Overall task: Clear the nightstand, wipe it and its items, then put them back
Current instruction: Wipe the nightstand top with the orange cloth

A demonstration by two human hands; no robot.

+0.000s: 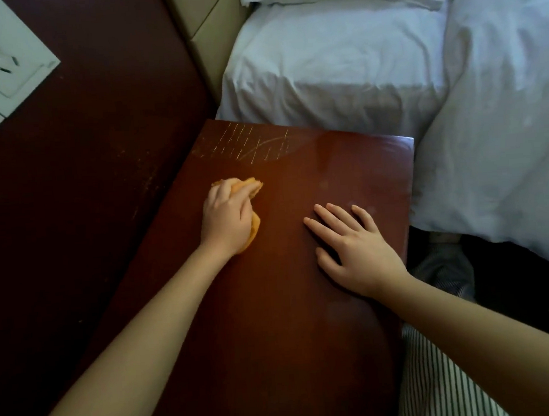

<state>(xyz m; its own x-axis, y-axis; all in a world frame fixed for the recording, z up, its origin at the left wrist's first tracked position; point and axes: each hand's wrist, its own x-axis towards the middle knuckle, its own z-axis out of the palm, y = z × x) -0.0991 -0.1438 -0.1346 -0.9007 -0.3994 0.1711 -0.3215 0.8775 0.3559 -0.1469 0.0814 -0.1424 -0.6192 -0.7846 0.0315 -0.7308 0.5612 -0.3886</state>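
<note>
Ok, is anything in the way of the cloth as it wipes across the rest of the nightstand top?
Only the person's own right hand, resting flat on the nightstand top to the right of the cloth that the left hand grips. Nothing else visible lies on it; the far corner shows only scratch marks.

The top of the nightstand [297, 180] is reddish-brown wood under a smooth, glossy varnish with a soft sheen; fine pale scratches [249, 143] roughen its far left corner. The cloth [256, 187] on the nightstand is orange, soft, matt fabric, crumpled. The wall panel [86, 188] left of the nightstand is dark brown, matt, and scuffed with light specks. The socket plate [6, 57], further left of the nightstand, is smooth white plastic. The bed linen [338, 67] beyond the nightstand is white matt cloth, creased. The striped fabric [440, 375] at the nightstand's near right edge is finely lined.
</note>
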